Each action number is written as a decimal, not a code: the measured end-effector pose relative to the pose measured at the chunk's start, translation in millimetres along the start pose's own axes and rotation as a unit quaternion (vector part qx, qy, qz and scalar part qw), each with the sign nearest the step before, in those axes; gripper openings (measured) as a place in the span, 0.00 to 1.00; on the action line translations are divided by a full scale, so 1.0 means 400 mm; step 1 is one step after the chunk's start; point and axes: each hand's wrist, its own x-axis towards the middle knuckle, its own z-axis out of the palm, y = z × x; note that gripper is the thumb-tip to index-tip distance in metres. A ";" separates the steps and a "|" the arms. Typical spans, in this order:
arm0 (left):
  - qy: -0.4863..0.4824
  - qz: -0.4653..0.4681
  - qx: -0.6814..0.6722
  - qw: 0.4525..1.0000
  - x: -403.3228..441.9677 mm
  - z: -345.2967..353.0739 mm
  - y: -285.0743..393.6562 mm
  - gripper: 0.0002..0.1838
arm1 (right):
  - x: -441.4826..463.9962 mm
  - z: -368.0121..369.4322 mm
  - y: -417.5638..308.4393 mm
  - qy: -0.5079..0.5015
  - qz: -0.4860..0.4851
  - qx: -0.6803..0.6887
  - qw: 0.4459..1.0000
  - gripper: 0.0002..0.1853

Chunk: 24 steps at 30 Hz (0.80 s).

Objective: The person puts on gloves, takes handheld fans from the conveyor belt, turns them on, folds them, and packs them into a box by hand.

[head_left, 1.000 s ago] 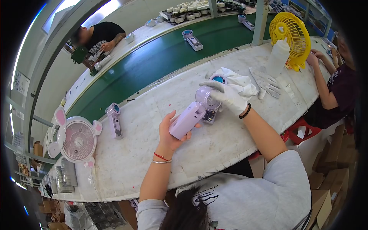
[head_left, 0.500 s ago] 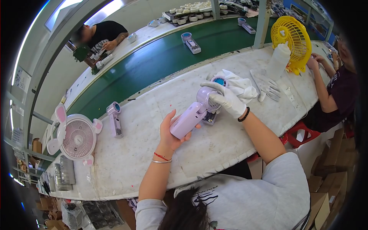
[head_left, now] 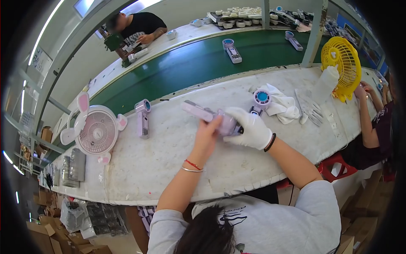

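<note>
A lilac handheld fan (head_left: 198,111) is held above the white table, its handle pointing up and left and slightly blurred. My left hand (head_left: 206,137), bare with a red string and a bangle at the wrist, grips it near the joint between handle and head. Around the round head, my right hand (head_left: 252,130), in a white glove, closes from the right side. Just behind my right hand, a second handheld fan (head_left: 261,98) with a blue centre lies on the table, its lower part partly hidden. A third handheld fan (head_left: 143,120) lies to the left.
A rabbit-eared fan (head_left: 96,130) stands at left beside clear plastic stacks (head_left: 75,165). White cloth (head_left: 281,106), a glove (head_left: 311,111), a bottle (head_left: 326,84) and a yellow fan (head_left: 341,63) are at right. Fans lie on the green conveyor (head_left: 186,65). Two people work nearby.
The held fan has turned over, its handle swinging from lower left to upper left. My left hand has shifted from the handle's end toward the joint. The view has shifted too.
</note>
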 end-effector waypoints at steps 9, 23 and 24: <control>0.041 0.044 0.123 0.991 0.045 -0.081 0.098 0.26 | 0.001 -0.044 0.030 0.048 0.020 0.043 0.998 0.29; 0.143 0.403 0.805 0.410 0.047 -0.372 0.255 0.10 | 0.002 -0.073 0.050 0.097 -0.012 -0.024 0.995 0.20; 0.169 0.367 0.807 0.431 0.046 -0.374 0.257 0.10 | 0.000 -0.074 0.053 0.103 -0.013 -0.021 0.994 0.20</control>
